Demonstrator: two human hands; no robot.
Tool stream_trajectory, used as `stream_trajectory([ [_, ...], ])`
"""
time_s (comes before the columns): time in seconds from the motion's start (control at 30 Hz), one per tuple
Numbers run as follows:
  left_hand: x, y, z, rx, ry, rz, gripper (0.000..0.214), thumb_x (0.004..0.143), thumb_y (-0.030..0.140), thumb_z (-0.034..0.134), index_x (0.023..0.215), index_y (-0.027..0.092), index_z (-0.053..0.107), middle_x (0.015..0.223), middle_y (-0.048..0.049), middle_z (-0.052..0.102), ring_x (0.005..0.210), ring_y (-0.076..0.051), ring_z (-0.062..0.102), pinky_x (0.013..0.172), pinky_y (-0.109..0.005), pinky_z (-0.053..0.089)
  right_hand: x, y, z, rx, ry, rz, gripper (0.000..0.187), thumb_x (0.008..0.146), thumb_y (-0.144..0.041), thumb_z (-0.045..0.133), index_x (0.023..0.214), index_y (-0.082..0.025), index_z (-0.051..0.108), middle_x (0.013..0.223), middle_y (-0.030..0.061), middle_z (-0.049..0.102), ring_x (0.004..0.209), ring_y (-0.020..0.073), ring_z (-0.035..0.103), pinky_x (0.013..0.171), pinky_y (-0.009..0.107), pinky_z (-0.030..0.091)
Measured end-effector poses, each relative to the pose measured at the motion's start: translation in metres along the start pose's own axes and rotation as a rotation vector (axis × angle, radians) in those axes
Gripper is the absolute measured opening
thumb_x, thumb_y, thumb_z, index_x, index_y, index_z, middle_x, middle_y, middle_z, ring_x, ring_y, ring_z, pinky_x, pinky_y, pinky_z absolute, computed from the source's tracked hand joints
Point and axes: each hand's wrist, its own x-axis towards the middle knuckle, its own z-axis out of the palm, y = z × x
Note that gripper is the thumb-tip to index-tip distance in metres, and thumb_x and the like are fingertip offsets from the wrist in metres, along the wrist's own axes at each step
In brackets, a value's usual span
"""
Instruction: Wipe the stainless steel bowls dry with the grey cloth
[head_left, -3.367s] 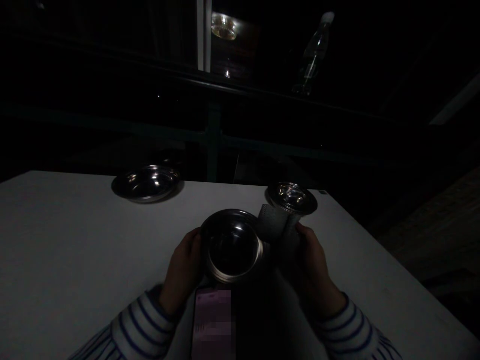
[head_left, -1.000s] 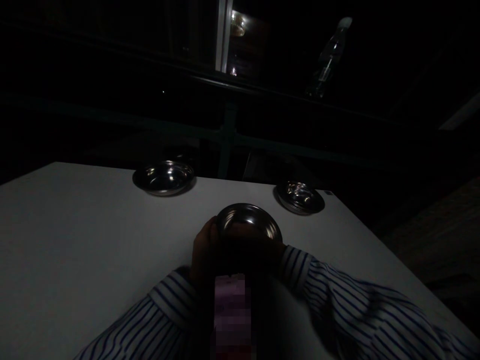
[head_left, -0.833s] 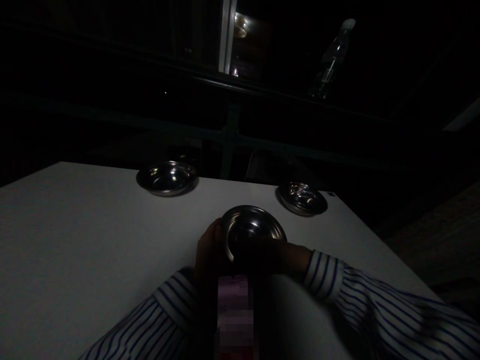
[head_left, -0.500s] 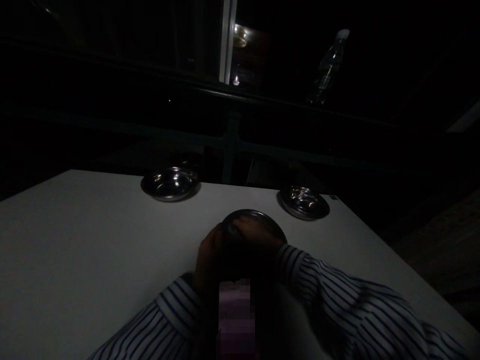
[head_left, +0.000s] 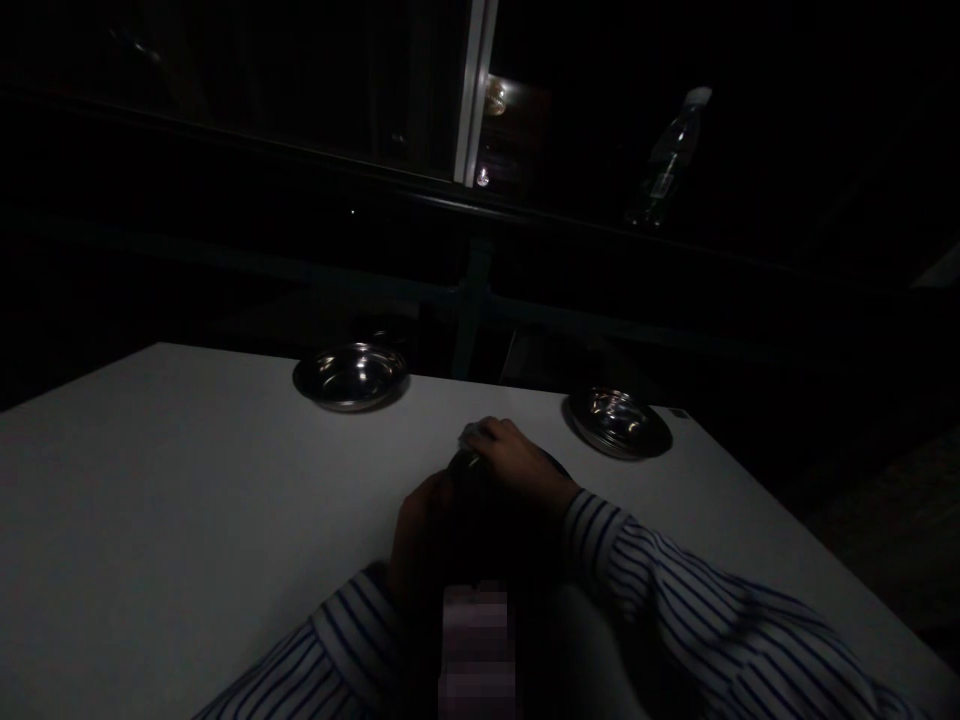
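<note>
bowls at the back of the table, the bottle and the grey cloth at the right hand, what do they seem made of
Left back bowl and right back bowl: polished metal, perhaps stainless steel, judging by sharp bright glints.
Bottle: probably clear plastic, glossy; see-through with streaky highlights, though glass is possible.
Grey cloth: probably fabric, matt, with no sharp glints; too dark to show a weave.

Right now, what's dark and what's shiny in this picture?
Head view: the held bowl under the right hand is nearly black; head view: bright glints on the left bowl and right bowl; head view: the bottle mostly fades into darkness.
</note>
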Motion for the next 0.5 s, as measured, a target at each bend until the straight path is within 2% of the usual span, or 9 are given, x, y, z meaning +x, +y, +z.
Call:
stream_trajectory([
  [0.07,-0.001,0.001,0.001,-0.059,0.002,-0.013,0.036,0.08,0.039,0.041,0.093,0.016,0.065,0.09,-0.009,0.071,0.081,-0.022,0.065,0.072,-0.032,0.05,-0.001,0.014,-0.004,-0.036,0.006,0.072,0.031,0.086,-0.01,0.041,0.113,-0.01,0.057,0.108,0.0172,0.052,0.1,0.0251,0.043,0.086,0.038,0.037],
  [0.17,-0.002,0.005,0.002,-0.096,0.004,-0.019,0.037,0.082,0.039,0.038,0.089,0.015,0.065,0.086,-0.0078,0.072,0.078,-0.021,0.065,0.07,-0.03,0.05,-0.001,0.015,-0.005,-0.056,-0.006,0.091,0.028,0.085,-0.01,0.041,0.106,-0.009,0.06,0.1,0.0166,0.054,0.094,0.0244,0.044,0.085,0.038,0.037],
  [0.3,-0.001,0.008,0.001,-0.104,-0.012,-0.112,0.036,0.082,0.04,0.038,0.087,0.015,0.064,0.083,-0.0072,0.072,0.076,-0.02,0.066,0.065,-0.029,0.05,0.005,-0.01,0.001,-0.022,-0.049,-0.033,0.031,0.086,-0.014,0.044,0.115,-0.019,0.056,0.109,0.0088,0.052,0.095,0.0187,0.045,0.086,0.029,0.037],
  [0.37,-0.001,0.006,0.001,-0.084,-0.014,-0.094,0.036,0.081,0.042,0.04,0.087,0.016,0.064,0.085,-0.0078,0.072,0.078,-0.021,0.066,0.067,-0.029,0.05,0.006,-0.016,0.0,-0.008,-0.075,-0.099,0.032,0.088,-0.017,0.045,0.117,-0.023,0.054,0.112,0.0051,0.051,0.098,0.0162,0.045,0.088,0.026,0.036],
  [0.43,0.0,0.003,0.002,-0.052,-0.021,-0.056,0.035,0.079,0.042,0.042,0.088,0.017,0.065,0.087,-0.0086,0.072,0.08,-0.022,0.065,0.071,-0.03,0.05,0.003,-0.009,-0.005,-0.015,-0.078,-0.09,0.032,0.089,-0.019,0.044,0.119,-0.022,0.052,0.112,0.0064,0.051,0.099,0.0166,0.044,0.089,0.026,0.036],
  [0.5,-0.001,0.0,0.003,-0.055,-0.022,-0.03,0.036,0.078,0.042,0.043,0.091,0.017,0.066,0.088,-0.009,0.072,0.08,-0.022,0.065,0.072,-0.031,0.05,-0.005,0.006,-0.012,-0.035,-0.063,-0.007,0.031,0.089,-0.018,0.042,0.117,-0.016,0.054,0.107,0.011,0.052,0.097,0.0196,0.046,0.087,0.031,0.037],
])
